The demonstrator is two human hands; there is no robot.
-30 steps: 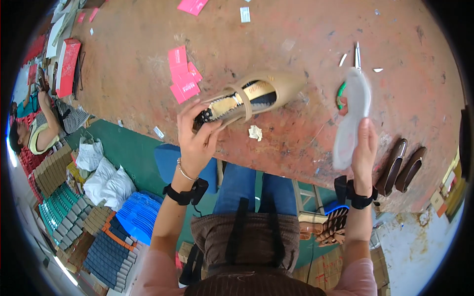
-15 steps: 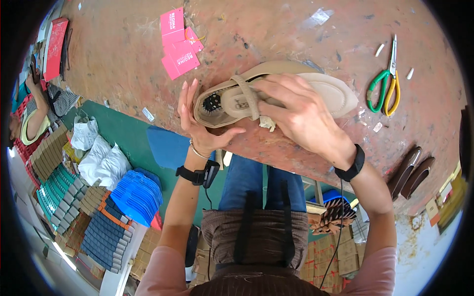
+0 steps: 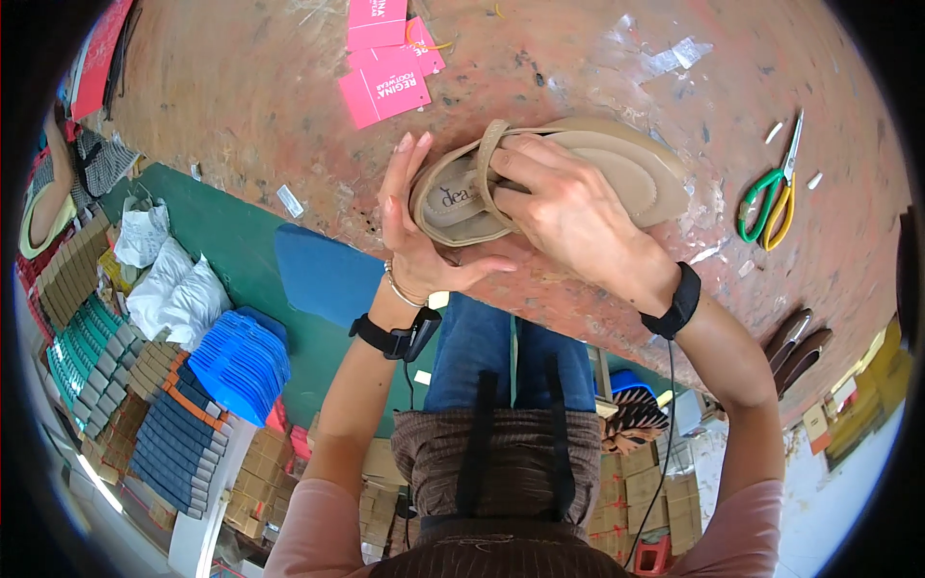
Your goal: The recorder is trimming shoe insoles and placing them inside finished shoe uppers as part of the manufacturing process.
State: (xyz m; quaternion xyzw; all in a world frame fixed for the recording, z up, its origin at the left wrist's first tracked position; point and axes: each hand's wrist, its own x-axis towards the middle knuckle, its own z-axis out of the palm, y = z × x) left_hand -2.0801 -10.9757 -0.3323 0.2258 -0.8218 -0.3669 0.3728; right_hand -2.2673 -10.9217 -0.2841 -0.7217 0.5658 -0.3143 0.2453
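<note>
Hard to see the middle of the tan sandal (image 3: 617,164), covered by the right hand (image 3: 568,217) pressing down on it with bent fingers. Heel end cupped by the left hand (image 3: 414,246), fingers half open around it. Sandal up over the worn red table (image 3: 241,96). Pink cards (image 3: 385,58) and green scissors (image 3: 771,193) lying there. Blue stacks (image 3: 236,361) down on the floor, left.

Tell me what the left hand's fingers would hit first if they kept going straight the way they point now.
Probably the pink rectangular paper cards lying farther up the worn reddish worktable. The left hand points up the picture beside the beige strappy sandal; its height above the table is unclear.
</note>
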